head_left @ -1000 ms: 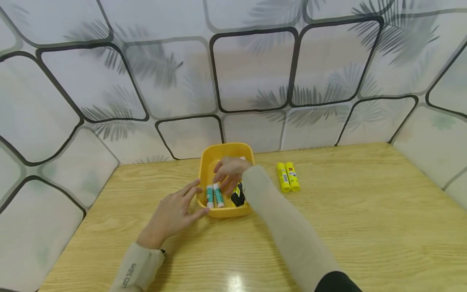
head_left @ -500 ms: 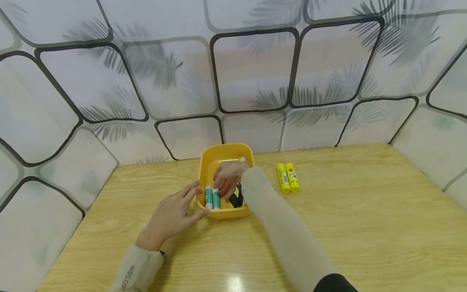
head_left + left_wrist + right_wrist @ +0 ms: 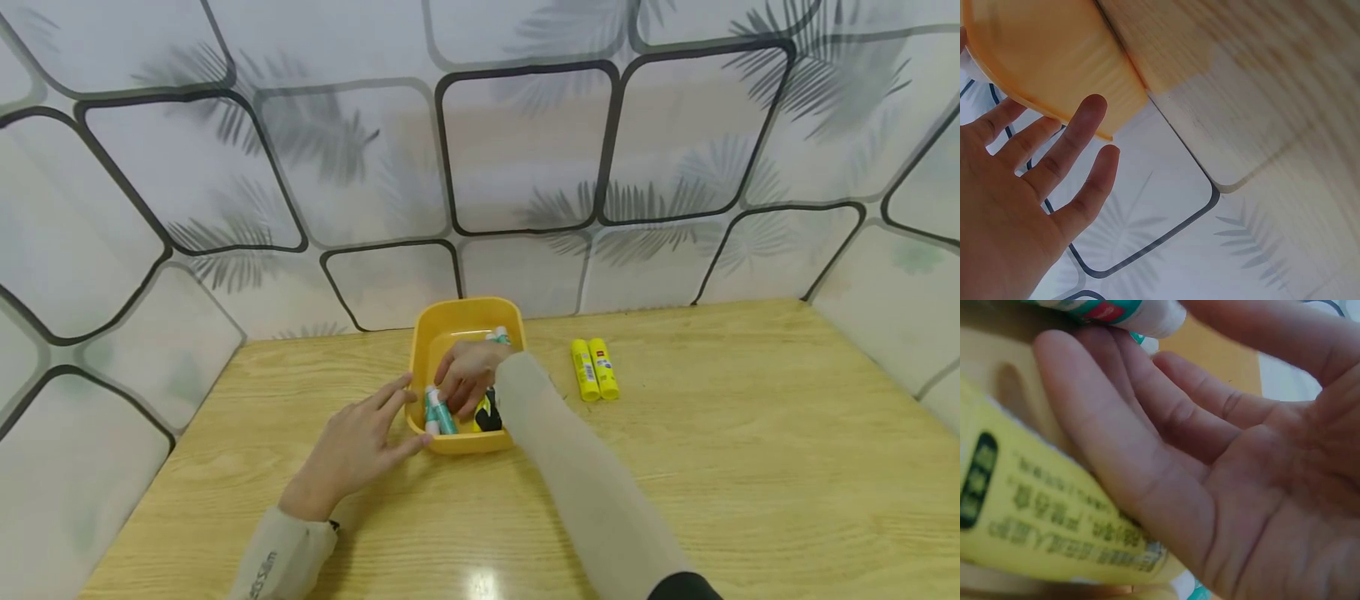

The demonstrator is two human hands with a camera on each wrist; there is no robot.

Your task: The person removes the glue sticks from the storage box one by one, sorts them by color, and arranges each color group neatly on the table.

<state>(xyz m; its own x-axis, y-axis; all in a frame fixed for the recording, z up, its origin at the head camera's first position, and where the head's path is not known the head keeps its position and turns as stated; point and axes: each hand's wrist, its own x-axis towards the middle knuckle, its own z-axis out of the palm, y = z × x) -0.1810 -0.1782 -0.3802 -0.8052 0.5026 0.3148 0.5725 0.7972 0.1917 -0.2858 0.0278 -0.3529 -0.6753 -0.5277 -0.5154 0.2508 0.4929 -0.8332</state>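
Note:
A yellow bin [image 3: 461, 445] stands on the table. My left hand [image 3: 352, 454] rests on its left rim, fingers spread and nearly straight; the left wrist view shows those fingers along the bin's outer wall. Inside the bin, my right hand [image 3: 468, 375] pinches the top of a white-and-teal glue stick [image 3: 446, 417]; its thumb tip is out of frame in the right wrist view. That stick leans against a second glue stick [image 3: 431, 418]. Beside the right fingers lies a yellow item with a black part [image 3: 489, 413], its printed yellow side [image 3: 1041, 519] close to the right wrist camera.
Two yellow glue sticks [image 3: 594, 369] lie side by side on the wooden table [image 3: 750, 433], right of the bin. More teal-and-white sticks [image 3: 500, 335] sit at the bin's back right. A patterned cloth wall [image 3: 525, 150] rises behind the table.
My right hand has lowered a little within the bin. The right one of the two near glue sticks has tilted leftward at its top. My left hand stays on the rim.

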